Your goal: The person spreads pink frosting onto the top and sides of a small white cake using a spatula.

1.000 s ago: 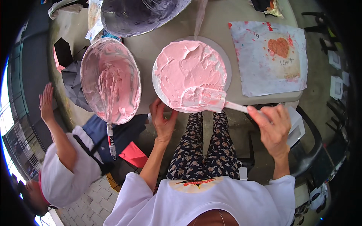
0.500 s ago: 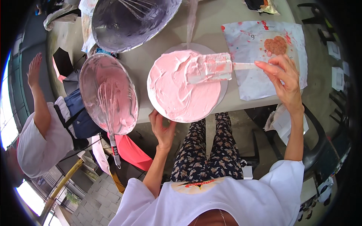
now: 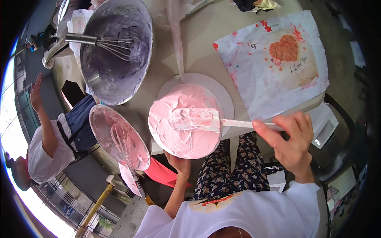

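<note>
My right hand grips the handle of a white spatula, whose cream-smeared blade lies on the top of a round pink-frosted cake. My left hand holds the cake's base at the near edge, its fingertips hidden underneath. Behind the cake is a larger pale round board. Just left stands a tilted metal bowl of pink cream with a whisk in it.
A bowl with purple residue and another whisk, a plastic piping bag and a stained paper sheet share the table. A person is at left; a chair stands right.
The spatula rose to the cake's upper right, then moved down and left across its top. The view has shifted, showing more of the purple bowl; the cake and my hands appear lower.
</note>
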The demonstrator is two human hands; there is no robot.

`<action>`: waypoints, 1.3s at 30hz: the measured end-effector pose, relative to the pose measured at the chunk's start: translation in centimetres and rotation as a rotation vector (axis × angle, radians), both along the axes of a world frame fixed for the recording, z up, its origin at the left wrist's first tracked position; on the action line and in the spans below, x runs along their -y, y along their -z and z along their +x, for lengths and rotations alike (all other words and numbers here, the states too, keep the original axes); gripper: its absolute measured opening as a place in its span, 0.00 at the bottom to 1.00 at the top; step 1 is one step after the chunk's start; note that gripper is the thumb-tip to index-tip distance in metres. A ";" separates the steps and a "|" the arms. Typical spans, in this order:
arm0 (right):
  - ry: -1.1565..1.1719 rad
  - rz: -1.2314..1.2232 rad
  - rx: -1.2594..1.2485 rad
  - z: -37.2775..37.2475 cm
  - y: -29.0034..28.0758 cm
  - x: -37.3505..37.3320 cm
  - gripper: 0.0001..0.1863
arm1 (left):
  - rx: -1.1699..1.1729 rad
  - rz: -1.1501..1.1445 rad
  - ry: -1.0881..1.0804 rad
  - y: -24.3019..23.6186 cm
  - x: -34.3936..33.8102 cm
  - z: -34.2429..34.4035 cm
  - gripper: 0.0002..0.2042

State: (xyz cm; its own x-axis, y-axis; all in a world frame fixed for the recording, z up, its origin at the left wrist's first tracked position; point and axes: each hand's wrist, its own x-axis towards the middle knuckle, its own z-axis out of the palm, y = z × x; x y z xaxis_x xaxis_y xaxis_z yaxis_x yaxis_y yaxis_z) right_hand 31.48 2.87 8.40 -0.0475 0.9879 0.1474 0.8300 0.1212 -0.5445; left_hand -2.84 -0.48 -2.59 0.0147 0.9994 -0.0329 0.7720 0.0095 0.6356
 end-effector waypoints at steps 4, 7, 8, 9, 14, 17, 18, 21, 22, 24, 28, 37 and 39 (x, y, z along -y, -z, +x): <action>0.081 -0.064 -0.015 1.2 0.9 0.1 0.19 | -0.037 -0.046 0.014 -0.3 0.9 -0.9 0.28; 0.199 -0.104 -0.145 1.8 2.1 0.5 0.20 | 0.010 -0.049 -0.042 0.0 1.6 -1.5 0.29; 0.273 -0.150 -0.257 1.7 2.3 0.5 0.19 | 0.008 -0.053 -0.040 0.0 1.6 -1.6 0.29; 0.275 -0.155 -0.259 1.4 2.5 0.5 0.19 | -0.028 -0.037 -0.013 0.1 1.6 -1.7 0.29; 0.313 -0.375 -0.692 -1.7 2.9 0.2 0.19 | -0.069 -0.053 0.053 0.1 1.8 -2.0 0.28; 0.312 -0.387 -0.717 -3.1 3.3 1.3 0.20 | 0.017 -0.057 -0.007 0.4 2.1 -2.2 0.29; 0.326 -0.380 -0.748 -3.4 3.3 1.7 0.20 | 0.016 -0.060 -0.007 0.4 2.1 -2.2 0.29; 0.364 -0.427 -0.714 -3.1 2.8 3.4 0.19 | 0.035 -0.056 -0.002 0.3 1.8 -1.8 0.30; 0.370 -0.427 -0.711 -2.9 2.6 4.0 0.19 | 0.052 -0.048 0.001 0.3 1.6 -1.7 0.31; 0.380 -0.437 -0.695 -2.6 2.5 5.5 0.17 | 0.010 -0.034 0.013 0.4 1.6 -1.6 0.30; 0.382 -0.473 -0.686 -1.0 1.6 8.5 0.17 | -0.026 -0.021 0.018 0.2 1.3 -0.8 0.29; 0.368 -0.375 -0.717 0.7 2.7 5.7 0.17 | -0.001 -0.003 0.035 0.4 0.1 0.9 0.25; 0.302 -0.376 -0.774 -0.7 3.4 4.3 0.14 | -0.016 0.059 0.041 0.2 -0.6 1.4 0.24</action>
State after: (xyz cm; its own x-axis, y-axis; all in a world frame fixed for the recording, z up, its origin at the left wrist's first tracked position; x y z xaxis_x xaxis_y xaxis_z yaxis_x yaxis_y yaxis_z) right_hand 30.74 -1.39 5.05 0.1994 0.9317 -0.3037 0.1841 -0.3400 -0.9222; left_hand -1.42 0.10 -2.77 0.0555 0.9981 0.0251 0.7808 -0.0590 0.6220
